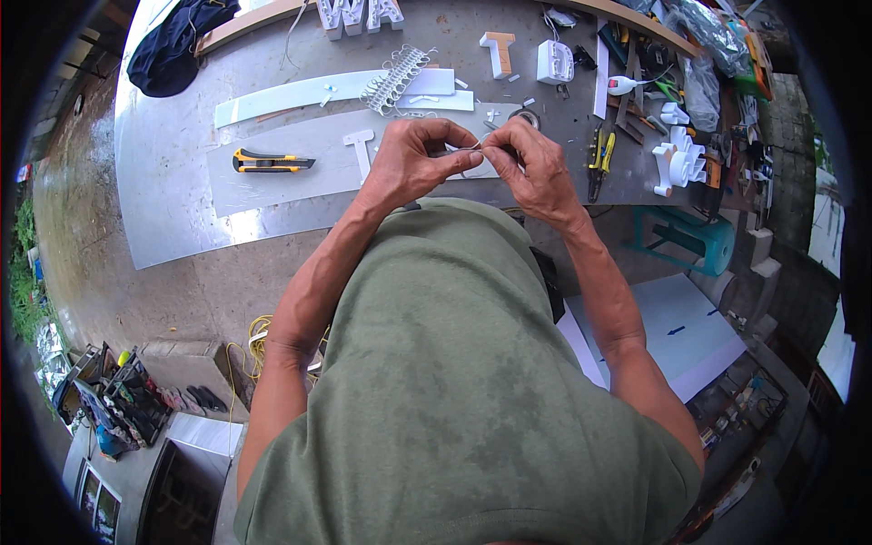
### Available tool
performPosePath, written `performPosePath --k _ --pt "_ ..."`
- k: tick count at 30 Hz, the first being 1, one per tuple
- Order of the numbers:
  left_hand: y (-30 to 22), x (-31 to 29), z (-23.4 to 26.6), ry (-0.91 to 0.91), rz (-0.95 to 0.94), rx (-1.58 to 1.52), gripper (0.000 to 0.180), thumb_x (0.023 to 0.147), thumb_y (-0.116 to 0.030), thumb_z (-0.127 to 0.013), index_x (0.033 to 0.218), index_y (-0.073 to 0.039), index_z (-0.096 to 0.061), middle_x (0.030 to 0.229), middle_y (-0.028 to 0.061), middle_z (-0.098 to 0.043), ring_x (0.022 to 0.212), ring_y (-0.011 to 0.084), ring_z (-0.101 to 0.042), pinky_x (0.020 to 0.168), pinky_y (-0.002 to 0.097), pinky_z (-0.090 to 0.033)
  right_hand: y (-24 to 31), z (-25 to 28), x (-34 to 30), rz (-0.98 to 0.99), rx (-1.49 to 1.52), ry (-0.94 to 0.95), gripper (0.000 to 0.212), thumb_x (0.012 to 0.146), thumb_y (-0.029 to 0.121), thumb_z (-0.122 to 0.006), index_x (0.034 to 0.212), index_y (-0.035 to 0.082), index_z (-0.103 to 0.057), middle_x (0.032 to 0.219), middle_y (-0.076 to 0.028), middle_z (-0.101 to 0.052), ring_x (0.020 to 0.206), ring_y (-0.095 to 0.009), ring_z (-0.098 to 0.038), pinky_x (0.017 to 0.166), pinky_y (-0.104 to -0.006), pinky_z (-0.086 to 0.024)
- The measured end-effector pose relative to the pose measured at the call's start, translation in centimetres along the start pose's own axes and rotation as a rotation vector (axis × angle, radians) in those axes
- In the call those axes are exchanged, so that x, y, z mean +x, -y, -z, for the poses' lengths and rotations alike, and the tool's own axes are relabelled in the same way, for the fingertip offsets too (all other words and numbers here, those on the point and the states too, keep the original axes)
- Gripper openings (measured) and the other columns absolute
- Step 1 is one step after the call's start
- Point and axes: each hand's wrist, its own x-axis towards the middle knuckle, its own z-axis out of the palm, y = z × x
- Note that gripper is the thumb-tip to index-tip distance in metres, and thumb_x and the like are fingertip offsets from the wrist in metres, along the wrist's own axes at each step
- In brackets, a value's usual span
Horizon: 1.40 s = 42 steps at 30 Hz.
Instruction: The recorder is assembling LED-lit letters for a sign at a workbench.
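we pinch a thin wire (470,150) between both hands, left hand (413,163) and right hand (536,168) closed on it, just above the table (182,209). we seem mid-way through twisting or stripping it; next calls for steady fingertip control.

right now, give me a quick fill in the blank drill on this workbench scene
1. The left hand and right hand pinch a thin ____ between them.
2. The utility knife on the bench has a black and ____ handle.
3. The knife lies to the person's ____ of both hands.
4. The dark cloth lies at the bench's far ____ corner.

Missing words: wire; yellow; left; left
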Motion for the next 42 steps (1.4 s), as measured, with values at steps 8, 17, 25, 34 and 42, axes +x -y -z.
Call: performPosePath --k 8,17,25,34,42 --pt "0.2 -0.2 -0.4 -0.071 -0.13 -0.019 0.023 0.086 -0.016 -0.081 0.1 0.002 -0.075 0.086 0.0035 -0.073 0.071 0.0051 -0.061 0.061 0.0215 -0.05 0.2 -0.1 0.2 -0.013 0.034 -0.024 0.009 0.093 0.008 -0.065 0.095 0.001 -0.061 0.084 -0.009 -0.061 0.074 -0.023 -0.063 0.066 -0.0359 -0.05" --pt "0.5 0.1 0.9 0.093 0.05 -0.358 0.021 0.094 -0.019 -0.07 0.101 0.0 -0.069 0.092 0.0122 -0.075 0.064 0.013 -0.067 0.055 0.0247 -0.049 1.0 0.2 0.4 -0.167 0.151 0.006 0.012 0.094 0.011 -0.064 0.093 -0.001 -0.063 0.084 -0.008 -0.064 0.072 -0.016 -0.062 0.064 -0.0319 -0.05" --pt "1.8 0.3 1.2 0.144 0.156 -0.648 0.021 0.097 -0.017 -0.063 0.102 0.002 -0.069 0.098 0.0167 -0.074 0.07 0.0155 -0.069 0.06 0.0275 -0.051 1.2 0.0 0.4 -0.196 0.17 0.016 0.012 0.094 0.01 -0.064 0.093 -0.001 -0.064 0.085 -0.007 -0.066 0.07 -0.014 -0.06 0.063 -0.03 -0.049" --pt "1.8 0.3 0.8 0.14 0.121 -0.575 0.021 0.095 -0.018 -0.069 0.105 0.001 -0.068 0.097 0.0149 -0.073 0.068 0.014 -0.066 0.061 0.0271 -0.052 0.9 -0.1 0.3 -0.171 0.173 0.009 0.012 0.094 0.01 -0.064 0.092 -0.002 -0.063 0.084 -0.008 -0.066 0.071 -0.016 -0.063 0.063 -0.0306 -0.05" --pt "0.3 -0.2 0.0 0.012 0.052 -0.216 0.023 0.088 -0.017 -0.079 0.101 0.001 -0.073 0.08 0.0055 -0.071 0.065 0.0096 -0.064 0.056 0.0226 -0.048 0.5 -0.5 0.2 -0.166 0.129 -0.014 0.015 0.094 0.012 -0.064 0.093 -0.002 -0.062 0.083 -0.01 -0.063 0.074 -0.021 -0.063 0.067 -0.0351 -0.05"
